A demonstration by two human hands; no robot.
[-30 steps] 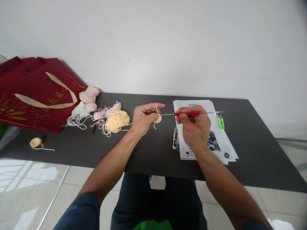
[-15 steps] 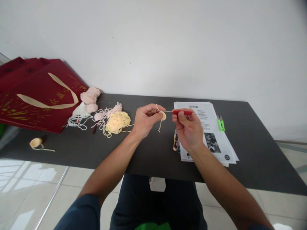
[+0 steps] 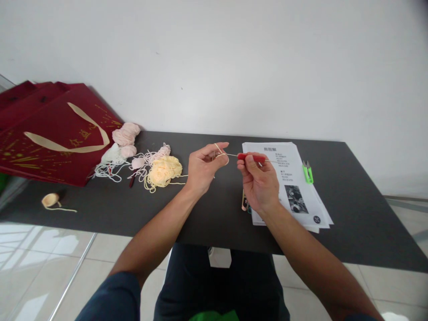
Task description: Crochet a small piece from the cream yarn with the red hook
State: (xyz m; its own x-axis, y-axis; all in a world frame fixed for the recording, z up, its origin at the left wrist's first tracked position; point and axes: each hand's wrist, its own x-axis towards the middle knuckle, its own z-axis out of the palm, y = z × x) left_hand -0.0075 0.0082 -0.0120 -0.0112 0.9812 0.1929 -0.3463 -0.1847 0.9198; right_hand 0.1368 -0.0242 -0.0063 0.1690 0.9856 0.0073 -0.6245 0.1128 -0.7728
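My left hand (image 3: 201, 167) is raised above the dark table (image 3: 351, 196), fingers pinched on a small cream crochet piece (image 3: 225, 159) with a strand of yarn looped over the forefinger. Close to its right, my right hand (image 3: 258, 180) grips a red-handled crochet hook (image 3: 251, 157), whose metal tip points left into the piece. A loose heap of cream yarn (image 3: 162, 170) lies on the table just left of my left hand.
Printed instruction sheets (image 3: 294, 196) lie under my right hand, with green snips (image 3: 307, 172) on their right edge and small tools (image 3: 245, 201) at their left. Pink and white yarn (image 3: 124, 143) and a red gift bag (image 3: 56, 133) sit at the left. A small cream crochet cup (image 3: 50, 199) lies near the front edge.
My right hand has slid left along the hook toward my left hand, bringing the hook tip into the crochet piece. My left hand has turned the piece slightly.
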